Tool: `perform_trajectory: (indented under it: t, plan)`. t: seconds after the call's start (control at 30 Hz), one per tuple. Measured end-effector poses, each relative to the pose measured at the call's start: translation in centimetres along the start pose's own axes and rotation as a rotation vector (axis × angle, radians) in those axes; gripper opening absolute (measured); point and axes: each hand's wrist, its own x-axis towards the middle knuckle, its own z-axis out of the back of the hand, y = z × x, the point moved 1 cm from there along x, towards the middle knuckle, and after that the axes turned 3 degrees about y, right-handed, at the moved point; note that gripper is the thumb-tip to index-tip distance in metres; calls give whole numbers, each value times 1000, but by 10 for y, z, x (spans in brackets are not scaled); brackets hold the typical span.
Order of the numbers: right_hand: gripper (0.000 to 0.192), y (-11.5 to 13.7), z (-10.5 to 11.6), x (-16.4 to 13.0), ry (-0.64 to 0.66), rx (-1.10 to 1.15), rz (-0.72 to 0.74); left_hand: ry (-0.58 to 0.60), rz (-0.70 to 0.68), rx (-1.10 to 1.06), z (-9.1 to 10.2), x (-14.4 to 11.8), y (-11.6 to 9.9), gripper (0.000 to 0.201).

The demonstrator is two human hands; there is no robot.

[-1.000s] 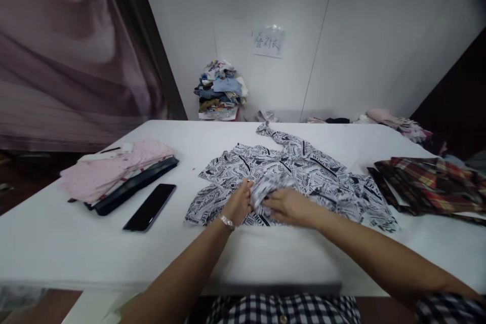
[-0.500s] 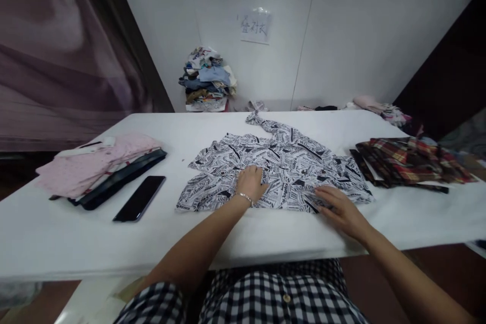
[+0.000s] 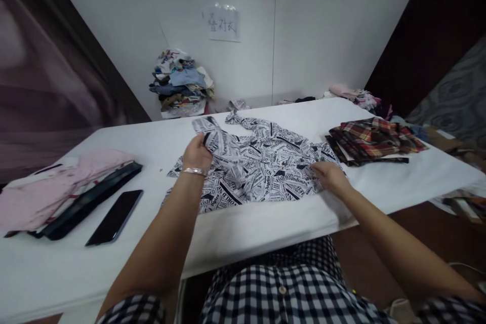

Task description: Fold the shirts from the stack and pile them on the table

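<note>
A black-and-white newspaper-print shirt [image 3: 261, 172] lies spread on the white table in front of me. My left hand [image 3: 198, 154] is closed on a part of the shirt and holds it up off the table, so that the cloth hangs in folds to the right of the fingers. At the shirt's right side, my right hand [image 3: 329, 176] pinches the fabric close to the table. One sleeve of the shirt stretches away toward the far edge.
Folded pink clothes [image 3: 76, 187] and a black phone [image 3: 115, 216] lie on the table [image 3: 243, 233] at left. Folded plaid shirts [image 3: 375, 139] are stacked at right. Behind the table rises a clothes pile [image 3: 182, 81], left of a paper sign [image 3: 225, 23] on the wall.
My left hand has gone from resting flat on the shirt to lifting part of it, up and leftward. The right hand has closed on the right side. The view has turned rightward.
</note>
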Motion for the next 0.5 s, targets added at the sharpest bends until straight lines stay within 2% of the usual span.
perform_trajectory:
  t: [0.1,0.17,0.27,0.3,0.4,0.5]
  plan:
    - [32,7,13,10,-103,134,-64,-34,44,-165,8,-5,-28,17]
    - [35,22,10,0,-64,197,28,-89,62,-205,17,-13,-39,19]
    - [50,49,-13,-29,123,111,284,-156,55,-263,24,-24,-47,17]
    - [55,56,-22,-38,151,63,331,-162,49,-279,25,-27,-48,16]
    - [50,62,-44,-51,92,-50,325,-139,27,-286,20,-30,-52,15]
    - [38,51,-49,-42,28,-113,271,-95,3,-221,15,-30,-54,16]
